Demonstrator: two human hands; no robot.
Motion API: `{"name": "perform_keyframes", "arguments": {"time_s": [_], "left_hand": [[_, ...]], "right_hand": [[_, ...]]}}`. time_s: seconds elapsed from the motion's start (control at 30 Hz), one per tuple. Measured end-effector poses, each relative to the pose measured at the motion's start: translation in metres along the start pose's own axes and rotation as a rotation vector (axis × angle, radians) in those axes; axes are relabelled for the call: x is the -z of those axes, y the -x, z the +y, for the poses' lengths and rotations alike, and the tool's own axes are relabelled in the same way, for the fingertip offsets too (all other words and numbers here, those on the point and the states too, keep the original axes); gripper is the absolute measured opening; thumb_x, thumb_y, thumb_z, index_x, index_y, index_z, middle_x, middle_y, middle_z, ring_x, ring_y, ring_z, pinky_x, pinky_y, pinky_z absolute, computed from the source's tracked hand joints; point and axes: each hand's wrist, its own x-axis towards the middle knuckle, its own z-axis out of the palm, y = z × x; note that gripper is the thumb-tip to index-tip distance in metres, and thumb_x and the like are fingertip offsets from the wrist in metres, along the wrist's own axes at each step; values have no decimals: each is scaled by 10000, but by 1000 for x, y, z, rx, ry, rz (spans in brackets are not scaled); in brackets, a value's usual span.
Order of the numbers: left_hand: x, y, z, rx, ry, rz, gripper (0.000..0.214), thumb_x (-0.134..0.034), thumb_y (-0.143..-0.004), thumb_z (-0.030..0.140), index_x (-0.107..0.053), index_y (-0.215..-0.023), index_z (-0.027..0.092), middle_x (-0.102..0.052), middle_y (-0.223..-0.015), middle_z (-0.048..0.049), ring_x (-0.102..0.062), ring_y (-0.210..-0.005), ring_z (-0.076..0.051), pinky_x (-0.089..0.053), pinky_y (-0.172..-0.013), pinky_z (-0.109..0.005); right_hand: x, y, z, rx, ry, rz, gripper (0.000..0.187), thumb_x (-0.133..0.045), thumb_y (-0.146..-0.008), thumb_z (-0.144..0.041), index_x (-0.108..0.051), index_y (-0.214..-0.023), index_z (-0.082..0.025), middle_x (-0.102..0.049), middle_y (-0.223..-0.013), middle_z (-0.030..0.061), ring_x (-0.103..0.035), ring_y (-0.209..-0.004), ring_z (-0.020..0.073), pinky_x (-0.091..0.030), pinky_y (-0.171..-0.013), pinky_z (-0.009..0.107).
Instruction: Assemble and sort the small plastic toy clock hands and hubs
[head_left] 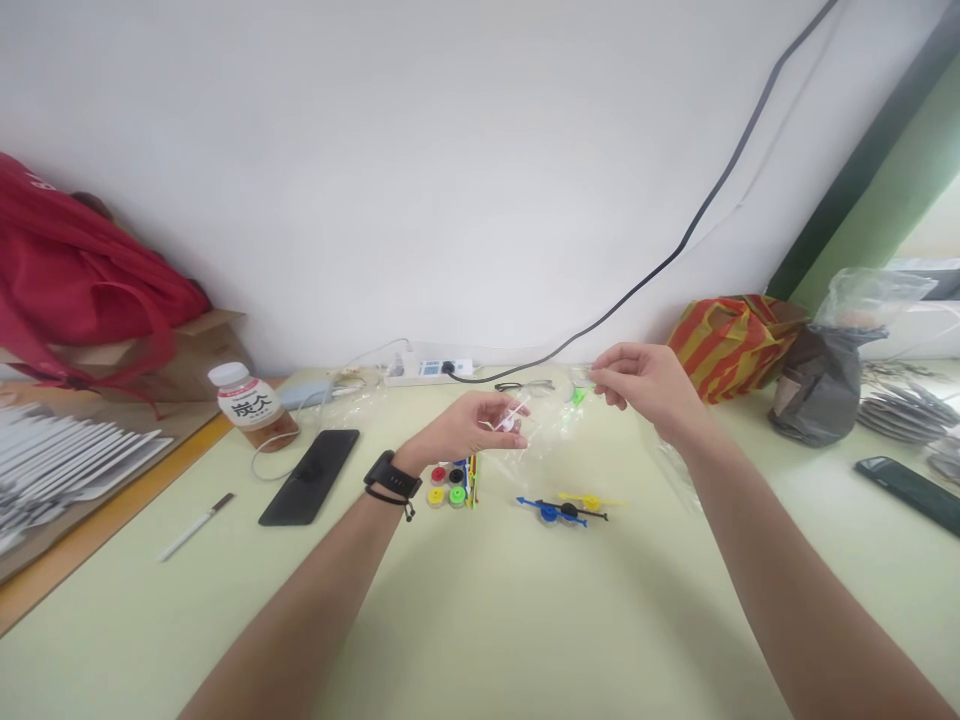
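My left hand (491,420) is closed on a white arrow spinner (510,418), held between thumb and fingers above the table. My right hand (630,380) is raised to the right with thumb and forefinger pinched together. What lies in that pinch is too small to make out; a bright green piece (577,396) shows just below the fingertips. Below my hands are a blue arrow spinner (550,512), a black arrow spinner (570,511) and a yellow arrow spinner (592,501). Red (439,476), black, yellow and green discs (457,494) sit beside several coloured arrows (472,482).
Clear plastic wrap (540,430) and eyeglasses (525,385) lie behind the hands. To the left are a black phone (309,478), a bottle (255,405) and a white pen-like stick (196,527). A power strip (429,371) sits by the wall; bags (735,345) stand at right.
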Motion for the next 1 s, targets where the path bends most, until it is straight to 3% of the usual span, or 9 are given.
{"name": "perform_keyframes", "arguments": {"time_s": [0.27,0.37,0.53,0.67,0.9,1.0], "left_hand": [[-1,-1,0,-34,3,96,476,-808,-800,504,-734,-1121,159,-665,-932,-55,-611,-852,-186,-524,-784,-318],[-1,-1,-1,-50,4,107,449,-805,-808,495,-732,-1099,162,-664,-955,-53,-580,-810,-162,-513,-768,-302],[-3,-2,-1,-69,58,87,441,-813,-810,462,-722,-1111,154,-650,-905,-40,-578,-789,-151,-489,-746,-279],[-4,-3,-3,-74,69,102,466,-828,-797,452,-718,-1137,152,-640,-874,-38,-601,-814,-169,-501,-773,-296],[-4,-4,-6,-75,57,113,437,-815,-807,478,-721,-1087,157,-652,-926,-41,-601,-808,-158,-512,-770,-294],[-2,-3,-6,-45,36,107,442,-780,-835,511,-720,-1097,160,-683,-1022,-69,-616,-817,-158,-525,-747,-287]], "right_hand": [[0,3,-1,38,58,-94,248,-765,-815,-422,-735,-831,-176,-711,-659,63,-584,-514,141,-406,-422,251],[1,3,-4,22,-32,-118,252,-769,-824,-424,-743,-836,-174,-719,-681,63,-578,-518,132,-458,-453,264],[1,1,-6,26,-130,-52,340,-814,-803,-498,-748,-863,-170,-752,-752,86,-657,-608,168,-591,-577,311],[2,1,-5,-2,-138,-56,383,-817,-806,-538,-752,-860,-164,-766,-781,104,-700,-658,191,-620,-623,329],[7,4,-9,78,-82,-269,433,-726,-864,-613,-760,-860,-181,-765,-790,81,-681,-661,167,-593,-634,303],[12,4,-10,103,-70,-281,442,-722,-857,-630,-767,-872,-191,-765,-804,76,-684,-679,173,-587,-653,310]]}}
